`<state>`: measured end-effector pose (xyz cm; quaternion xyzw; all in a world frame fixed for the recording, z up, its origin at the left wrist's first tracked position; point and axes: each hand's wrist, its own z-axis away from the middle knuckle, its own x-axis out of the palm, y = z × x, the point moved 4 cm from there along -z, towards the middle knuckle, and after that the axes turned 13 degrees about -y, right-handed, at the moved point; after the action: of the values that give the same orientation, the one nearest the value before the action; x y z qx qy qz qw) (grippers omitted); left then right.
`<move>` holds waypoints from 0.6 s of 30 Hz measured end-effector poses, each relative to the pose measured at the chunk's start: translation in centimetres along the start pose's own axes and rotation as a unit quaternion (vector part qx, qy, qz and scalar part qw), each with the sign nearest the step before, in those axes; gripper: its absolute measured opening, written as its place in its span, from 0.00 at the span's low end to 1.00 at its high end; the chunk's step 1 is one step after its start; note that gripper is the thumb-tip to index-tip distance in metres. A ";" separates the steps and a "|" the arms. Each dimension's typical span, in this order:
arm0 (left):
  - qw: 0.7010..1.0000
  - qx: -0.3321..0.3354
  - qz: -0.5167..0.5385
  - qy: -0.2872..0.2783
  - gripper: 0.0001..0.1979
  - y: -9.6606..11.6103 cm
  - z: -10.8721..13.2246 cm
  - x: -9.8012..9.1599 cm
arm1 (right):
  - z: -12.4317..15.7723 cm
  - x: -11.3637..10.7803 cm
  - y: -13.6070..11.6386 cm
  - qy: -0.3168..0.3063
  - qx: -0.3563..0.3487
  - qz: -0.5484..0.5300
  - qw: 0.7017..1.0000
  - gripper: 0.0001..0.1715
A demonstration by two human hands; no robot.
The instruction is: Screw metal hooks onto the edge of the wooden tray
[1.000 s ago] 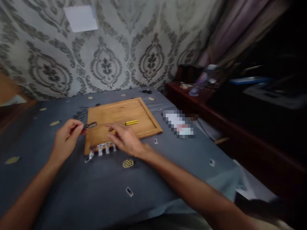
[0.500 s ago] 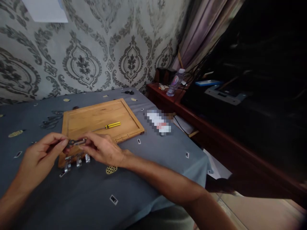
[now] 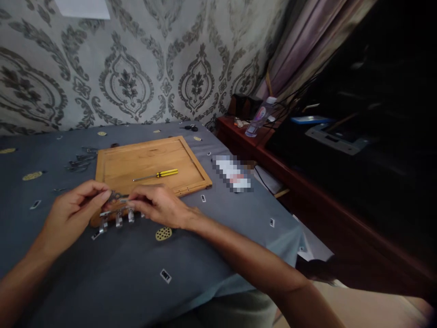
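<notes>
Between my two hands is a small metal hinge, likely a cabinet one (image 3: 118,196), held over the near edge of a wooden panel (image 3: 136,155). My left hand (image 3: 77,207) pinches its left end between thumb and fingers. The right end is in the closed fingers of my right hand (image 3: 163,206), which hide part of it. Just below, several silver metal pieces (image 3: 119,219) lie in a row by the panel's near edge. A screwdriver with a yellow and black handle (image 3: 167,173) rests on the panel, beyond my right hand.
More dark metal pieces (image 3: 81,160) lie on the grey patterned cloth (image 3: 123,278) left of the panel. A dark small item (image 3: 189,128) sits at the back. Right of the panel is a blurred-out object (image 3: 234,174). A plastic bottle (image 3: 261,117) stands on a reddish-brown desk (image 3: 235,136).
The view has shifted, so things appear farther right. Both hands have moved slightly right over the panel with the hinge, and the screwdriver's shaft now shows in full.
</notes>
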<state>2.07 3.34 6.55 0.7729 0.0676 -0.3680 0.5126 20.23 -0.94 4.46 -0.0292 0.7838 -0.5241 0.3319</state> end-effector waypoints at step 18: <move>0.987 -0.014 0.163 -0.001 0.07 -4.1 -0.9 0.2 | 0.8 -3.0 4.6 0.182 0.077 -0.178 0.964 0.20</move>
<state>0.70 5.99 3.54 0.7662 -0.0546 -0.2794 0.5761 24.43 1.65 1.84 -0.0461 0.7704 -0.6300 0.0862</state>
